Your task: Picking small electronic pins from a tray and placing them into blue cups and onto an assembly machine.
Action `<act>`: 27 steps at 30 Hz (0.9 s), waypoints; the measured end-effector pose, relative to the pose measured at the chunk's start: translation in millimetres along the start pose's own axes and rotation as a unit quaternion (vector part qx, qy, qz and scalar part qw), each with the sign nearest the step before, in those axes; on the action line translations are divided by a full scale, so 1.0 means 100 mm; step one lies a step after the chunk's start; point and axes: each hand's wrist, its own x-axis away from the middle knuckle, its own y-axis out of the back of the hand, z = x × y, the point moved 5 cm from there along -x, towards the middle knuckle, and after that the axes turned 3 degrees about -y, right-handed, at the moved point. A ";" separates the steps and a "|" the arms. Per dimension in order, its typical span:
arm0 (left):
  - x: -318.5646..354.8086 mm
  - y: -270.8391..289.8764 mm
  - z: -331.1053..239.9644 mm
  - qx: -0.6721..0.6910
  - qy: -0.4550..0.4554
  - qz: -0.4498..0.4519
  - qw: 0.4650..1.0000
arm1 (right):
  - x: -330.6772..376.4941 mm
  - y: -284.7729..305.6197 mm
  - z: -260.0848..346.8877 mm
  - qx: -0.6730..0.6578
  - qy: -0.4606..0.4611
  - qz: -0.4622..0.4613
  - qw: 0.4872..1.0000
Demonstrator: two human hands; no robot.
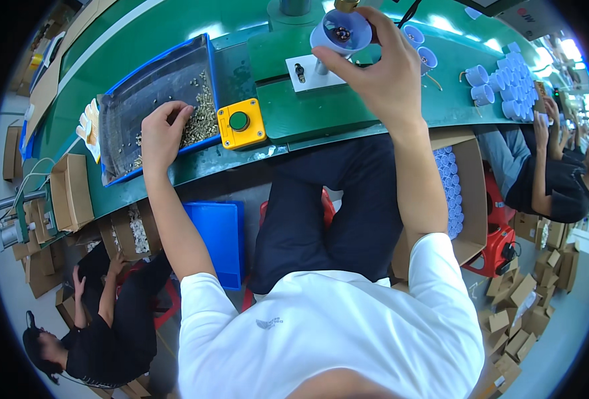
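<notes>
At far left, an open cardboard box [73,191] sits by the green worktable's [125,43] edge, a person in a black cap [112,339] seated below it; a pale glove [90,131] lies next to a blue-rimmed tray [123,81], whose dark bed carries small brass-coloured fittings [205,118]; the left hand [163,133] is curled over these, fingertips drawn together, though whether they pinch one I cannot tell; a blue plastic bin [216,243] stands below the table, a yellow box with a green push-button [244,137] at the table's front edge; the right hand [386,74] grips a translucent lilac cup [359,34] between thumb and fingers, above a pale metal plate [313,78]; farther right, clustered cups [515,94] stand on the tabletop, a carton of lilac pieces [475,199] below; a person in dark clothes [566,189] sits beyond, above heaped cardboard boxes [517,306] on the floor.
</notes>
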 end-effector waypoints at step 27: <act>-0.01 -0.01 0.03 0.003 -0.012 -0.003 1.000 | 0.14 -0.15 0.01 -0.005 0.075 -0.040 0.996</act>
